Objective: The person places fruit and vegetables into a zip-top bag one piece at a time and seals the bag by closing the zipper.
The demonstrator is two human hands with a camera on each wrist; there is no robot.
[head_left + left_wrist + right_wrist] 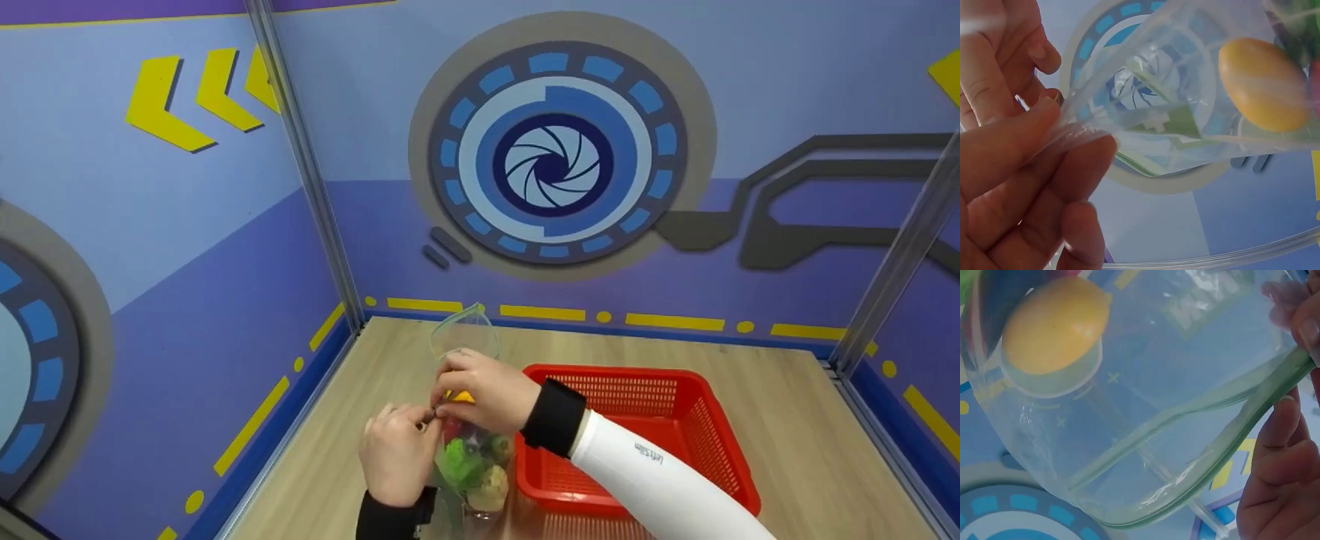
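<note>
A clear zip bag (466, 330) with a green sealing strip stands upright, its mouth partly gaping in the right wrist view. My left hand (394, 454) pinches the bag's edge between thumb and fingers. Close beside it, my right hand (491, 394) grips the green strip (1230, 444) at one end of the mouth. Inside the bag sits a yellow lemon-shaped piece (1264, 84). Lower down in it are a bright green leafy piece (461, 465) and a lumpy beige piece (489, 487). Red and dark pieces lie partly hidden among them.
A red perforated basket (712, 442) stands on the wooden table (330, 457) just right of the bag, under my right forearm. Blue printed panels (375, 240) with metal corner posts (307, 157) enclose the table at the back and sides.
</note>
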